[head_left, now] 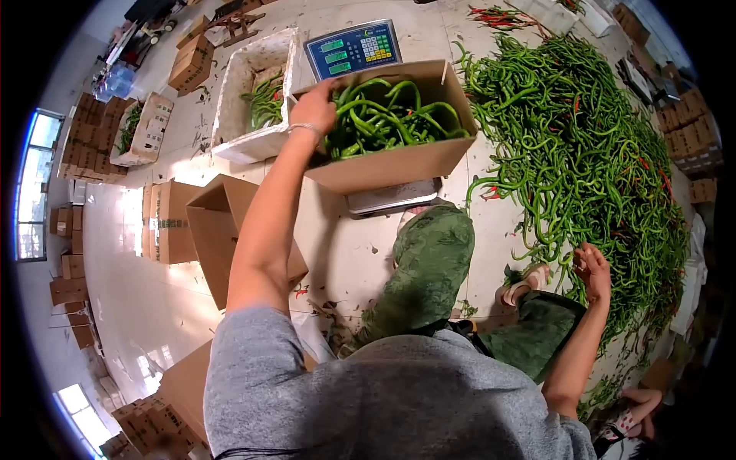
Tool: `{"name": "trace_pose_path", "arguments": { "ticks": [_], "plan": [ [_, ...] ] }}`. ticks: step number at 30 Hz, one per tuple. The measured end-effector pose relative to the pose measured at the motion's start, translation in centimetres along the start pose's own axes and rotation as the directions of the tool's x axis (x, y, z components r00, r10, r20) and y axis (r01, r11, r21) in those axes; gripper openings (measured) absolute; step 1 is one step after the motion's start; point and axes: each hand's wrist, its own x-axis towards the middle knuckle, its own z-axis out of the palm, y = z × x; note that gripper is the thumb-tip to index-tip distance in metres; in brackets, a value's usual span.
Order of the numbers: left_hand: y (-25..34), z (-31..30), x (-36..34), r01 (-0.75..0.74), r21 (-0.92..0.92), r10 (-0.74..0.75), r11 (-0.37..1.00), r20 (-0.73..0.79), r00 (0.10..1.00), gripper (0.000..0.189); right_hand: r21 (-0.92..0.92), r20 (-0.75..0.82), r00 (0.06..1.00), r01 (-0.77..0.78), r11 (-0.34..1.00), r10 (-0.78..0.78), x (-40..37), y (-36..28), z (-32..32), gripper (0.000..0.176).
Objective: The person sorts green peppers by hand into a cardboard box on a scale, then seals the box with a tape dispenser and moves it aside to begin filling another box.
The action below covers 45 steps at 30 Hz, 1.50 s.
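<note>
An open cardboard box [391, 165] filled with long green peppers [387, 115] stands on a scale [392, 197]; behind it is the scale's display [353, 50]. At the box's left rim is my left hand [316, 107], its fingers partly hidden at the edge beside the peppers; whether they hold anything does not show. On the right, my right hand [593, 270] hangs with curled fingers near the edge of a large pepper pile [571, 146]. Anything between those fingers is too small to make out.
A white foam box [222, 119] with some peppers stands left of the scale. Empty cardboard boxes [211, 222] sit on the floor at the left, and another foam crate [157, 126] is farther back. At the lower right, another person's arm [644, 402] shows.
</note>
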Motion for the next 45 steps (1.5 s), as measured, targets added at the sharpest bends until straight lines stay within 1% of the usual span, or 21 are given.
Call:
{"name": "trace_pose_path", "arguments": {
  "ticks": [1,4,5,6,7,8,10,13,15,16,17,21,22,26,30,36,39,40,41,43,45],
  "plan": [
    [-0.3,-0.8,-0.8,-0.005,-0.079,-0.001,0.997,-0.076,0.997,0.036,0.004,0.004,1.000,0.006,1.000,-0.006,0.1,0.0,-0.1,0.050],
    [-1.6,-0.5,-3.5,-0.167,-0.342,0.194,0.925,0.046,0.980,0.029,0.011,-0.041,0.999,0.017,1.000,-0.017,-0.1,-0.6,0.6,0.050],
    [-0.7,-0.8,-4.8,-0.182,-0.377,0.271,0.908,0.196,0.943,0.033,0.003,-0.045,0.999,0.018,1.000,-0.018,0.0,-0.8,0.9,0.050],
    [-0.3,-0.2,-6.0,-0.139,-0.297,0.254,0.945,0.396,0.883,0.038,0.001,-0.034,0.999,0.018,1.000,-0.018,0.0,-1.0,1.3,0.049],
    [-0.2,1.1,-7.6,-0.225,-0.221,0.305,0.949,0.465,0.831,0.041,0.001,-0.023,1.000,0.019,1.000,-0.019,0.0,-1.2,1.6,0.049],
    [1.2,2.1,-9.9,-0.297,0.050,0.234,0.954,0.500,0.834,0.032,0.002,-0.016,1.000,0.021,1.000,-0.020,0.0,-1.4,1.8,0.048],
    [2.0,4.5,-14.3,-0.240,0.152,0.159,0.959,0.412,0.897,0.028,-0.013,0.002,1.000,0.022,1.000,-0.022,-0.2,-1.2,1.9,0.048],
    [1.7,5.5,-19.2,-0.366,0.036,0.347,0.930,0.246,0.905,0.022,-0.025,0.021,0.999,0.038,0.999,-0.037,-0.5,-1.1,1.6,0.048],
    [1.9,4.9,-15.5,-0.272,0.177,0.193,0.946,0.367,0.910,0.017,-0.006,0.056,0.997,0.052,0.999,-0.052,0.4,-0.2,1.3,0.049],
    [2.7,3.9,-13.6,-0.171,0.168,0.120,0.971,0.278,0.953,0.013,-0.016,0.060,0.997,0.055,0.998,-0.054,-0.2,-1.3,2.2,0.051],
    [2.3,4.4,-12.9,-0.183,0.155,0.153,0.971,0.188,0.970,0.015,-0.043,0.047,0.997,0.065,0.997,-0.063,-0.2,-1.5,2.4,0.054],
    [2.5,5.1,-16.6,-0.257,0.143,0.209,0.956,0.285,0.935,0.021,-0.084,0.017,0.999,0.034,0.996,-0.033,-0.7,-0.7,1.7,0.058],
    [2.6,5.3,-16.8,-0.249,0.113,0.218,0.962,0.232,0.948,0.023,-0.074,0.017,1.000,0.027,0.997,-0.026,-0.8,-0.6,1.4,0.057],
    [3.2,5.1,-16.9,-0.239,0.148,0.200,0.960,0.236,0.951,0.013,-0.027,0.011,1.000,0.020,0.999,-0.019,-0.8,-0.4,1.0,0.056],
    [2.9,6.0,-18.4,-0.267,0.081,0.260,0.960,0.080,0.962,0.019,-0.038,-0.014,1.000,0.007,0.999,-0.007,-0.9,-0.7,1.2,0.055],
    [2.6,7.5,-21.6,-0.264,0.051,0.255,0.963,0.130,0.958,0.022,-0.056,-0.020,1.000,-0.003,0.998,0.002,-0.3,-0.3,0.9,0.057],
    [3.0,6.0,-22.1,-0.302,-0.128,0.312,0.945,0.071,0.947,0.022,-0.053,0.011,1.000,-0.002,0.999,0.003,0.0,0.0,0.6,0.056],
    [3.3,4.8,-21.6,-0.097,-0.143,0.136,0.985,0.299,0.944,0.030,-0.041,0.035,0.999,0.008,0.999,-0.006,0.2,0.3,0.2,0.055],
    [3.2,3.8,-20.7,0.014,-0.153,0.045,0.988,0.379,0.924,0.031,-0.050,0.031,1.000,0.000,0.999,0.002,0.0,0.2,0.3,0.055],
    [1.1,2.7,-18.3,0.096,-0.032,-0.060,0.995,0.578,0.814,0.028,-0.062,0.018,1.000,-0.012,0.998,0.013,-0.2,-0.2,0.5,0.054],
    [-3.6,5.4,-16.9,-0.027,0.084,0.000,0.996,0.310,0.951,0.022,-0.084,0.017,1.000,-0.014,0.996,0.015,-0.3,-0.2,0.7,0.054]
  ]
}}
